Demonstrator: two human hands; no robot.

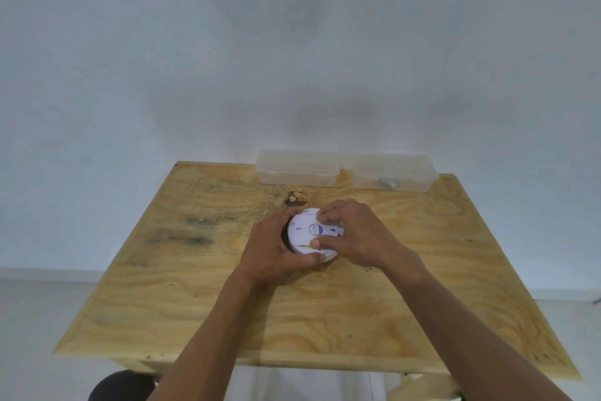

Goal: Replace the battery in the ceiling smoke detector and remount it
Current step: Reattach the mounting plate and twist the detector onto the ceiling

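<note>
Desk: a plywood desk [182, 286] is seen from above, set against a pale wall [227, 59]; dark smudges are noted toward its left edge and a knot near the middle of the far edge.
Smoke detector: a white round smoke detector [304, 231] is found lying on the desk, slightly beyond the centre and closer to the far edge than to the near edge. Its flat back is turned upward; slots, a small blue mark and a thin yellow line are made out on it. Finer detail cannot be read.
Left hand: the left hand [276, 254] is curled around the detector's left rim, with the thumb laid along the near rim and the fingers wrapped over the far-left side. The grip is closed on the detector.
Right hand: the right hand [353, 234] is laid over the detector's right side, fingertips pressed on the upturned back and the thumb set near the yellow line. The grip is closed on the detector as well.
Boxes: two clear plastic boxes are placed side by side along the far edge, just apart; the left box [297, 168] looks empty, and in the right box [390, 173] a small pale grey item [387, 183] is seen, too blurred to identify.
Floor: a pale floor [39, 319] is visible left of the desk.
</note>
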